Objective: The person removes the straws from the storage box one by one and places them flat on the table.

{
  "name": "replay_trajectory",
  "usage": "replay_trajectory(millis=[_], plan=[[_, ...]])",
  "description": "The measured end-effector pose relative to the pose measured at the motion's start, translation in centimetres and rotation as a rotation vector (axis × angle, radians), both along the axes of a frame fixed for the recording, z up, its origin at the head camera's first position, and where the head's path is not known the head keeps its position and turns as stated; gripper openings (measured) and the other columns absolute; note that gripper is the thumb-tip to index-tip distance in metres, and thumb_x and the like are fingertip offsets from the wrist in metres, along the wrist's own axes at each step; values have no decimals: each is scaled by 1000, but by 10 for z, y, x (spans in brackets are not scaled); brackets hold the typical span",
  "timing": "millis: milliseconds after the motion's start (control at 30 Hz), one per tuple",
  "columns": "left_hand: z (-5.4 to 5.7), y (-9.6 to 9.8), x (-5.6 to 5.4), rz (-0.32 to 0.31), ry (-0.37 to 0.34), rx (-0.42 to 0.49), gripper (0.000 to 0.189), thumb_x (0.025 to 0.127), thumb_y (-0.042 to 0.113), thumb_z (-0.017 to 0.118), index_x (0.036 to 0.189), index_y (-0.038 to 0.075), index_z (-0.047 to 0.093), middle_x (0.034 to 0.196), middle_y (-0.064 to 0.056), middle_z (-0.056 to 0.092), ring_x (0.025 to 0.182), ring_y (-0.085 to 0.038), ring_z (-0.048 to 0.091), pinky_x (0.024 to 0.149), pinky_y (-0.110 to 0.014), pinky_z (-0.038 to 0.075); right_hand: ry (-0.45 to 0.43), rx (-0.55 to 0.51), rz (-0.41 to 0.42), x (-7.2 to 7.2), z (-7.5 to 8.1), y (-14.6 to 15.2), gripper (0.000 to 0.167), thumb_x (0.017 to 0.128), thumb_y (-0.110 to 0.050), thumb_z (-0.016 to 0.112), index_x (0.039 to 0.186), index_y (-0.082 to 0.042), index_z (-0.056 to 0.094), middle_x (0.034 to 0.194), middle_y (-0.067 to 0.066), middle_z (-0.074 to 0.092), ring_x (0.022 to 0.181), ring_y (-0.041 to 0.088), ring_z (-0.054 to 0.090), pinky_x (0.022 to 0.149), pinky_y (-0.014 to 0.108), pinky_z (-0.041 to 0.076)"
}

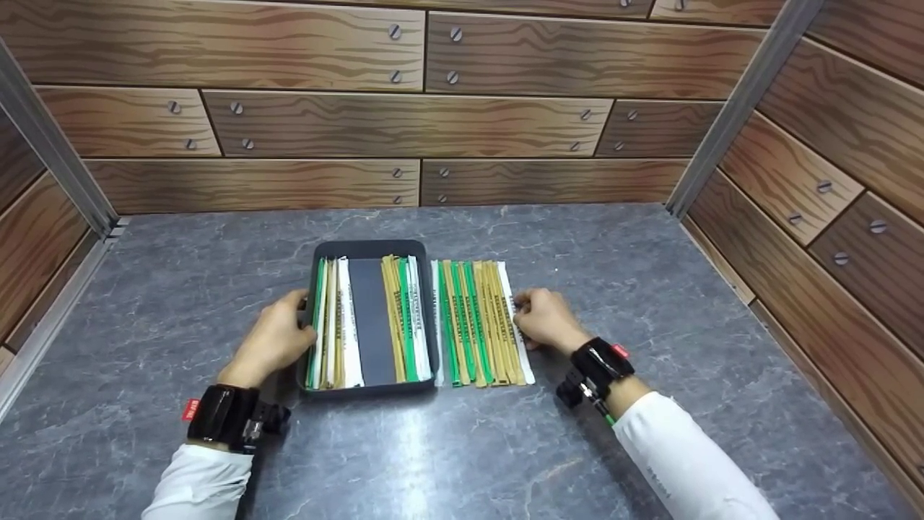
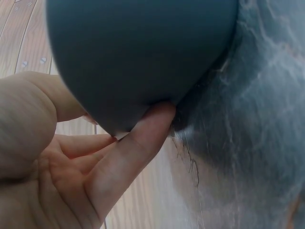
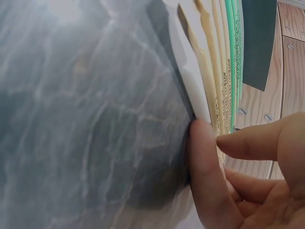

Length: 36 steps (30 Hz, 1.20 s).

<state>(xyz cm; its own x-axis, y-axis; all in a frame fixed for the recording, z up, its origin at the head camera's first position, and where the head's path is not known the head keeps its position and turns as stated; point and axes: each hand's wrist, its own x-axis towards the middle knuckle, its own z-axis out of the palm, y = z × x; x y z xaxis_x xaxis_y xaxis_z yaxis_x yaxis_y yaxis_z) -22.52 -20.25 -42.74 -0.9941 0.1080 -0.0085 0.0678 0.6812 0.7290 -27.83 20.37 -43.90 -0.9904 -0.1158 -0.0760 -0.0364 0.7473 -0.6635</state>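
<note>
- Currently, the tray (image 1: pixel 372 318) sits on the worktop (image 1: pixel 144 325) with a left batch (image 1: pixel 336 318) and a right batch (image 1: pixel 404 318) of wrapped sticks along its side walls, a bare strip between.
- Outside, just right of the tray, lies a loose row (image 1: pixel 473 325) of white, green and gold sticks, lined up side by side.
- By my reading the job is partly done: two batches are in the tray, while the loose row looks left to deal with.
- The left hand (image 1: pixel 271 336) grips the tray's left wall between thumb and fingers.
- The right hand (image 1: pixel 546 318) pinches the edge of the row's white end stick (image 1: pixel 525 361); how firmly is unclear.
- Some left fingertips are hidden behind the tray, whose contents the left wrist view misses.
- Print is too small to read, overlaps spoil any count, and whether row and tray touch cannot be told.
</note>
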Motion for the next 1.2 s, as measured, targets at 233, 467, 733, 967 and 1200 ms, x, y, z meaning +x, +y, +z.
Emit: replay_trajectory(millis=[233, 467, 733, 967, 1200], plan=[[1, 2, 2, -9, 11, 5, 70, 86, -4, 57, 152, -13, 36, 140, -38, 54, 119, -48, 63, 103, -58, 53, 2, 7, 2, 1, 1, 2, 47, 85, 0, 53, 129, 12, 65, 88, 14, 69, 47, 13, 64, 43, 28, 57], [1, 1, 2, -5, 5, 3, 72, 86, -4, 57, 153, -13, 35, 139, -39, 55, 121, -50, 62, 105, -59, 52, 144, 96, 11, -2, 17, -2, 46, 88, -7, 63, 131, 11, 64, 104, 19, 73, 88, 29, 71, 81, 42, 62], [1, 1, 1, -1, -5, -4, 71, 87, -4, 57, 153, -12, 34, 142, -38, 53, 124, -51, 59, 106, -60, 50, 211, -10, 101, 0, 61, -52, 51, 92, -9, 67, 140, 4, 58, 127, 20, 63, 110, 32, 64, 93, 42, 59], [0, 2, 0, 1, -15, 3, 71, 88, -4, 57, 154, -12, 33, 144, -38, 51, 124, -51, 59, 106, -59, 51, 170, 14, 233, 2, 79, -117, 48, 94, -10, 68, 140, 0, 59, 128, 16, 64, 108, 25, 63, 90, 35, 58], [0, 1, -1, 1, -22, 19, 70, 88, -6, 57, 154, -13, 33, 143, -38, 52, 123, -50, 61, 103, -56, 54, 117, 121, 362, -3, 72, -176, 49, 91, -9, 69, 138, 2, 61, 115, 13, 70, 96, 22, 65, 82, 31, 58]])
